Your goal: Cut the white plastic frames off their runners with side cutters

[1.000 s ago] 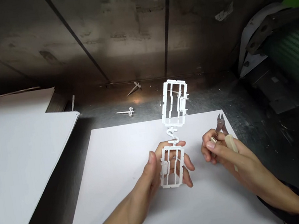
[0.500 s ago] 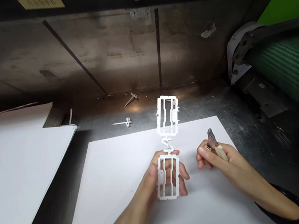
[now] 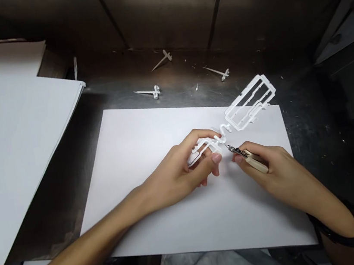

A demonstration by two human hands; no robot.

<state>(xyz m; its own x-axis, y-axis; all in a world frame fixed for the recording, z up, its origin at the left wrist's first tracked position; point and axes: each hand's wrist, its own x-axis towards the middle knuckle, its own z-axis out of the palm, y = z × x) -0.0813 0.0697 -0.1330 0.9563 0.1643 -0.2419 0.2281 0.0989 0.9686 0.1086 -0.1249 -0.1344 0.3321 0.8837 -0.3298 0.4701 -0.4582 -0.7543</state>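
White plastic is the work here — a moulded frame (image 3: 225, 126) of two ladder-like halves joined by a curly runner, held just above the white sheet (image 3: 153, 153) in the middle of the frame. The left hand (image 3: 182, 171) has its fingers closed on the lower half, thumb on top, while the upper half sticks out free toward the upper right. The right hand (image 3: 266, 168) is wrapped around a small pair of side cutters (image 3: 243, 154) with pale handles; their tip sits right at the runner beside the left thumb. Whether the blades are parted or closed I cannot tell.

To cut well, I would judge — keep the pinch close to the cutting point so the thin plastic does not flex, set the flat side of the blades toward the part, and squeeze steadily.

Three snipped white sprue pieces (image 3: 148, 92) lie on the dark metal surface (image 3: 112, 84) above the sheet, and a paper stack (image 3: 10, 128) fills the upper left.
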